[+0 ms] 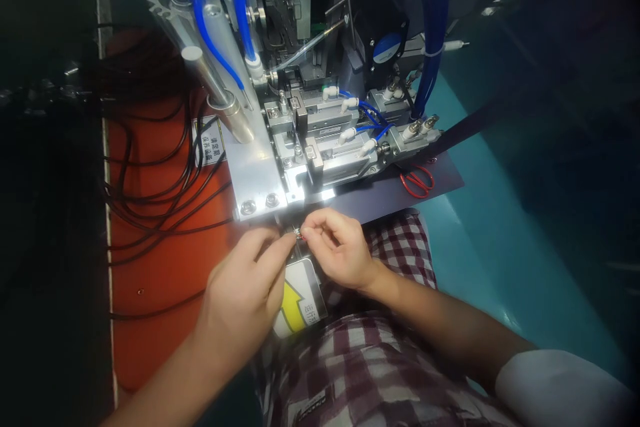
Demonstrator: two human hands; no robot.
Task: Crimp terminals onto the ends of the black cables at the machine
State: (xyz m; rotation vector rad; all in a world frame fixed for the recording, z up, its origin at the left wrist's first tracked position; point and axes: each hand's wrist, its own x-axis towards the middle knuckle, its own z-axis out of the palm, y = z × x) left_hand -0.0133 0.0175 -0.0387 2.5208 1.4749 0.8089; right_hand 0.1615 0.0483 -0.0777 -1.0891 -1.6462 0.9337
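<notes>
Both hands meet at the front edge of a metal machine (260, 177). Between their fingertips sits a tiny shiny part with a bit of red (299, 233), too small to name. My left hand (250, 280) is closed, thumb and fingers reaching to the left side of that part. From the right, my right hand (340, 247) pinches at it with thumb and index finger. Just below the fingers is a white label with a yellow arrow (295, 300), partly covered by my left hand. The machine's metal plate (257, 187) lies directly above the hands.
Pneumatic cylinders (340, 160) with blue air tubes (367, 110) stand behind the hands. Red-handled scissors (417, 181) lie on a dark plate at the right. Black cables (150, 213) spread over an orange surface (145, 347) on the left. A metal post (230, 117) rises at the plate's left.
</notes>
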